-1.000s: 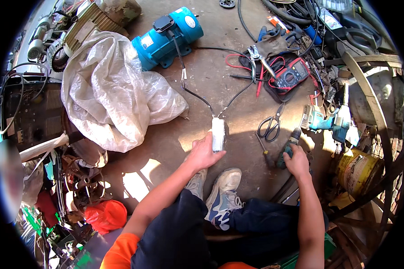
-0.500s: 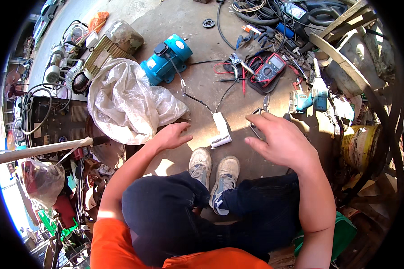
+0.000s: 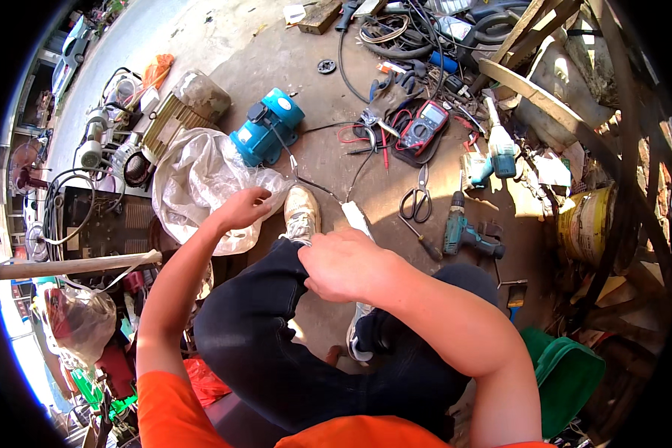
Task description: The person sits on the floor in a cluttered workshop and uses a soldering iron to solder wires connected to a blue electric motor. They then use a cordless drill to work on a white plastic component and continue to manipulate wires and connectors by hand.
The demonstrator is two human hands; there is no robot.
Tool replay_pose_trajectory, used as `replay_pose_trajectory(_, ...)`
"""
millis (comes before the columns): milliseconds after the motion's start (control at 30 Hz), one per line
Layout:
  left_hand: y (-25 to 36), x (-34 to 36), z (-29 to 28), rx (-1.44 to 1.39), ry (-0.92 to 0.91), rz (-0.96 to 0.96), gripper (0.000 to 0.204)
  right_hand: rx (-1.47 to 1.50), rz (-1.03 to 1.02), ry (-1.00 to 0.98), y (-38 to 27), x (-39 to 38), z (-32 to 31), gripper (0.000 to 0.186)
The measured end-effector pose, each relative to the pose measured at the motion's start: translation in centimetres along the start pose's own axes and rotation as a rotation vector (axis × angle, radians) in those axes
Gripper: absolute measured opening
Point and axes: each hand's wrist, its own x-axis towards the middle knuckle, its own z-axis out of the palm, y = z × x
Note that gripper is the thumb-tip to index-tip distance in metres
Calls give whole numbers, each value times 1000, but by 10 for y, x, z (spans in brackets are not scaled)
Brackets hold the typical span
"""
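My left hand [image 3: 243,210] hovers at the edge of a crumpled translucent plastic sheet [image 3: 201,175], fingers loosely apart and holding nothing. Across my body, my right hand [image 3: 343,263] is at the dark trouser leg [image 3: 246,299], its fingers curled in. Whatever may be between them is hidden. Just beyond it, a white wrapped piece [image 3: 356,216], partly covered by the hand, joins a black cable. That cable leads toward a blue motor [image 3: 265,128] beside the sheet.
To the right lie scissors [image 3: 417,201], a screwdriver [image 3: 423,240], a teal drill [image 3: 467,233], a red multimeter [image 3: 425,125] and another teal power tool [image 3: 500,157]. A wooden pole [image 3: 75,265] juts in at left. A green bin [image 3: 564,381] stands near my right arm.
My right hand has swept left and inward to the trouser leg, uncovering the drill and scissors. My left foot has stepped forward, and my left hand has moved left over the sheet.
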Motion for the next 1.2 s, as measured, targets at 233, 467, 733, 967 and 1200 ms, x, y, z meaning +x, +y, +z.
replay_pose_trajectory(233,-75,83,58,257,412,301,40,49,145,32,43,1,-17,30)
replay_pose_trajectory(467,-69,84,47,514,-209,-144,50,96,106,-28,55,44,-31,35)
replay_pose_trajectory(733,-59,86,48,355,0,-103,70,131,19,-6,68,79,-44,28)
replay_pose_trajectory(967,-77,111,82,557,-298,-49,60,145,42,-51,82,84,-47,37)
replay_pose_trajectory(1200,-117,40,106,1076,-955,86,50,213,27,25,89,76,-48,28)
